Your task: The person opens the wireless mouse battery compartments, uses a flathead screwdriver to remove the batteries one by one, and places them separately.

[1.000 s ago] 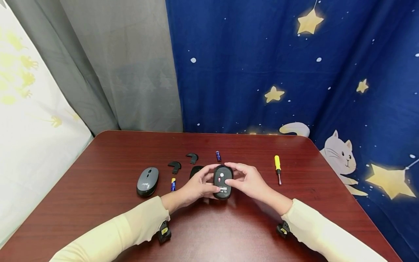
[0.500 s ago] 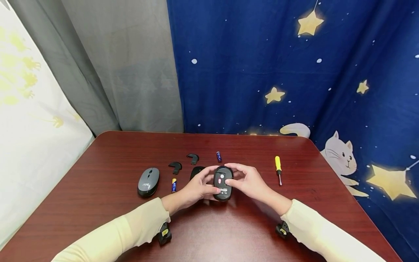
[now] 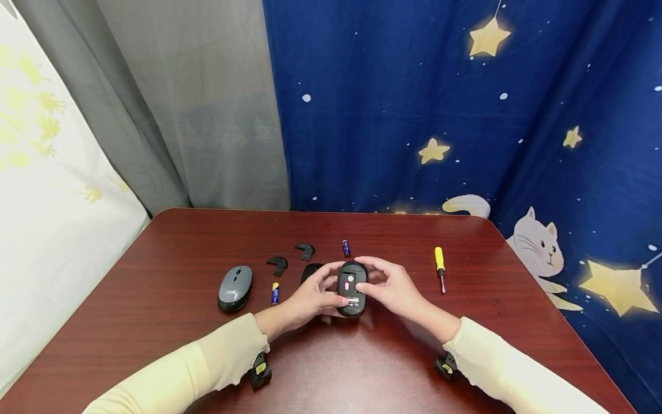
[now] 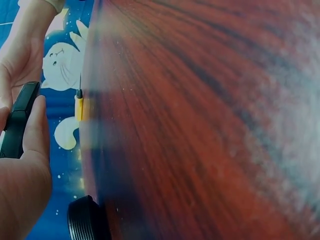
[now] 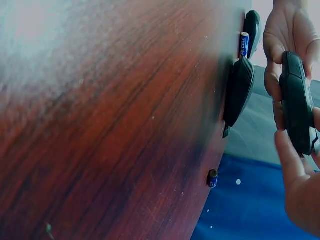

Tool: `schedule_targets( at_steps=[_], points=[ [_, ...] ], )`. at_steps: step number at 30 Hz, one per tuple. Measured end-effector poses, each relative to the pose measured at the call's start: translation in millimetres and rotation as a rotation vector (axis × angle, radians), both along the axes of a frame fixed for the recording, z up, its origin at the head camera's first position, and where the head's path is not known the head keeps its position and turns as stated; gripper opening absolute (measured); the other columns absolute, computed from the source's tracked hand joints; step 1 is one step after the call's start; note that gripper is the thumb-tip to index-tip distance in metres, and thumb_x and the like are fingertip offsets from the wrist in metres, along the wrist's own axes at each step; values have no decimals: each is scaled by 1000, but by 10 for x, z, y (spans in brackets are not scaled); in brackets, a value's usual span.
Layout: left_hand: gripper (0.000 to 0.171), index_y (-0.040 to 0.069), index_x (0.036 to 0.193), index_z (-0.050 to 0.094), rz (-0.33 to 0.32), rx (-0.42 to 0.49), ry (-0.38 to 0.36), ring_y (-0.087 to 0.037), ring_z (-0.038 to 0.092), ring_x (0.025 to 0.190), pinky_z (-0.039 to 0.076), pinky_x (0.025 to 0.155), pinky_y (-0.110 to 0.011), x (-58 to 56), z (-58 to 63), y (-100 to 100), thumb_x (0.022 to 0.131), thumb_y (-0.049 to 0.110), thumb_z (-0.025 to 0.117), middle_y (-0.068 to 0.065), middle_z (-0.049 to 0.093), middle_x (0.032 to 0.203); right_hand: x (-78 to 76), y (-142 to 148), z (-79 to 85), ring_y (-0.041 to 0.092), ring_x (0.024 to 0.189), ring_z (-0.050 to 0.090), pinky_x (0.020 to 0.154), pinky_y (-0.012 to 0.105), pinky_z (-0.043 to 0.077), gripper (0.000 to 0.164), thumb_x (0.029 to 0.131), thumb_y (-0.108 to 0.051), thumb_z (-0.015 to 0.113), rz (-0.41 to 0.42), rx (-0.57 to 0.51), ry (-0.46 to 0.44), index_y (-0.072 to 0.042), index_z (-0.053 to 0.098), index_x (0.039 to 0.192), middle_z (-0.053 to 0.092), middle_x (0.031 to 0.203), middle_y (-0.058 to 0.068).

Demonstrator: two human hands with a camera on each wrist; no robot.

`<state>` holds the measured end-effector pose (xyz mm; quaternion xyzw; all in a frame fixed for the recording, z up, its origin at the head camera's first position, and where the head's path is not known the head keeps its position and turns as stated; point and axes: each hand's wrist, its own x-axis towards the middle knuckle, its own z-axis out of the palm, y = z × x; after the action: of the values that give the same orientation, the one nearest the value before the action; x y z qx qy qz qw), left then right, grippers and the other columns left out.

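Observation:
A black computer mouse [image 3: 353, 311] is held up between both hands, its underside with a white label and small red switch turned toward the head camera. My left hand [image 3: 313, 291] grips its left side, thumb on the lower underside. From the right, my right hand [image 3: 394, 286] holds the other edge, its thumb pressing near the middle. The right wrist view shows the held mouse [image 5: 297, 102] edge-on, apart from the table. Behind my left hand, a second dark mouse [image 3: 308, 270] lies partly hidden.
A grey mouse [image 3: 235, 288] stands at the left, beside a blue-and-yellow battery [image 3: 275, 294]. Two curved black covers [image 3: 278, 264] lie farther back. Another battery [image 3: 346, 248] is beyond the hands; a yellow-handled screwdriver [image 3: 439, 268] lies right. Curtains hang behind the table [image 3: 207, 230].

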<state>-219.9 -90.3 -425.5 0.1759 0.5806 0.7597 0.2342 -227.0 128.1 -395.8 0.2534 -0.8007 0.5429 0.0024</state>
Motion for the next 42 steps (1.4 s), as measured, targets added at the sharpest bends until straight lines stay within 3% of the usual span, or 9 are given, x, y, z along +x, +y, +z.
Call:
schedule_targets(
  at_steps=[2, 11, 18, 25, 32, 34, 42],
  points=[
    [71, 12, 147, 31, -2, -1, -3, -32, 64, 102, 54, 80, -51, 2, -12, -3, 87, -10, 63, -22, 49, 133, -37, 20, -58, 26, 93, 66, 78, 35, 56, 49, 82, -4, 77, -1, -14, 17, -4, 60, 129, 68, 107, 11],
    [72, 12, 148, 30, -9, -5, -13, -33, 64, 103, 54, 81, -51, 19, -46, -4, 87, -10, 62, -23, 50, 133, -59, 26, -25, 26, 96, 67, 83, 39, 55, 37, 84, -6, 75, -37, -44, 48, -10, 66, 119, 70, 105, 7],
    [72, 12, 148, 30, -3, 1, -23, -33, 64, 103, 54, 80, -51, 16, -43, -7, 87, -10, 63, -23, 50, 133, -96, 21, 1, 25, 90, 67, 81, 33, 55, 32, 84, -4, 74, -71, -112, 29, -3, 67, 116, 71, 95, 11],
    [71, 13, 148, 32, -5, -10, -34, -32, 64, 103, 55, 79, -49, 17, -47, -18, 88, -8, 63, -22, 50, 134, -133, 47, 86, 20, 85, 65, 72, 24, 54, 33, 85, -2, 73, -116, -212, -82, 1, 66, 117, 69, 93, 17],
    [71, 13, 148, 31, -13, -7, -27, -32, 64, 103, 55, 79, -48, 31, -24, -26, 88, -6, 63, -22, 50, 134, -205, 100, 158, 19, 81, 70, 79, 46, 55, 37, 86, 4, 68, -91, -369, -210, 9, 58, 122, 67, 93, 16],
    [71, 12, 148, 32, -12, -5, -23, -33, 64, 103, 55, 79, -48, 35, -23, -29, 87, -7, 64, -22, 50, 134, -249, 127, 165, 19, 80, 70, 79, 47, 54, 39, 87, 4, 67, -93, -385, -242, 9, 57, 124, 67, 92, 13],
    [73, 12, 148, 31, -17, 4, -6, -34, 63, 104, 55, 79, -49, 50, -47, -38, 86, -7, 64, -22, 50, 133, -485, 258, 142, 15, 81, 70, 76, 31, 56, 45, 91, 5, 61, -154, -400, -415, 7, 50, 135, 67, 99, 8]
  ],
)
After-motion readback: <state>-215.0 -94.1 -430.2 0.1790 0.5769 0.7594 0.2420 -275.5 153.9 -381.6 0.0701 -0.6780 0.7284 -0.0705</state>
